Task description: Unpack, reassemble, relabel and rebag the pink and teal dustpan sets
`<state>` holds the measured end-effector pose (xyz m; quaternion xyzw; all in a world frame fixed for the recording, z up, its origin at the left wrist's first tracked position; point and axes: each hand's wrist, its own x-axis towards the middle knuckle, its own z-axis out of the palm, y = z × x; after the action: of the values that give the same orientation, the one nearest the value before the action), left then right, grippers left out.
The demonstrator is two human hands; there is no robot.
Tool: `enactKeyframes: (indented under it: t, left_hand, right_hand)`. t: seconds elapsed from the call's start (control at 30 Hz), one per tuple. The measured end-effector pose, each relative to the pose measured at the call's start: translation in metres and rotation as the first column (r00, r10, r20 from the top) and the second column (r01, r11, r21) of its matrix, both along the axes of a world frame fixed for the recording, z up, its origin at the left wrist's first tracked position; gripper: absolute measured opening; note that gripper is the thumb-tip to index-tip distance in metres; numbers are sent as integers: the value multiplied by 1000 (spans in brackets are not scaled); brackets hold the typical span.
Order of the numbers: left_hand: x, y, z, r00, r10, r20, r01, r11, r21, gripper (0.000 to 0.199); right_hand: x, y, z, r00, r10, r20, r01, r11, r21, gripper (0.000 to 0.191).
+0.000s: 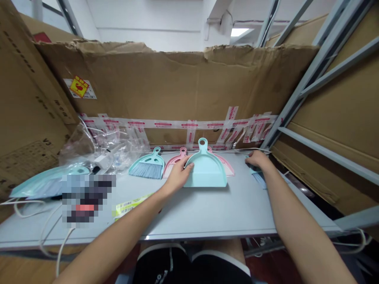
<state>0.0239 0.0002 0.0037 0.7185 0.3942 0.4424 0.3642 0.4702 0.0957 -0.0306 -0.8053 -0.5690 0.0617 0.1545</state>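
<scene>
Seen from the head, the left hand (177, 176) rests half-closed against a mint dustpan (205, 169) on the counter (207, 213); the right hand (257, 159) curls over a blue brush (259, 178). The dustpan looks like light, stiff plastic, easiest held by its looped handle (203, 144).

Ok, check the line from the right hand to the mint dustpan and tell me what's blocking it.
Nothing visible blocks it. The right hand and the mint dustpan sit apart across the grey tabletop. The corner of the pink dustpan sticks out behind the mint one, on the far side of that line.
</scene>
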Motion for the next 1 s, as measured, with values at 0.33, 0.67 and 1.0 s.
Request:
enactKeyframes:
  t: [0.33,0.67,1.0]
  left_hand:
    - [-7,14,-7,988,150,30,-150,989,-2,46]
    - [-8,20,-12,975,164,152,-145,981,-130,53]
    - [-8,19,-10,981,172,91,-164,982,-93,55]
  right_hand:
    - [6,-13,9,997,59,51,-52,990,-135,11]
    - [10,-32,22,996,90,5,-87,970,-228,22]
    - [-15,-26,18,989,145,36,-138,978,-159,21]
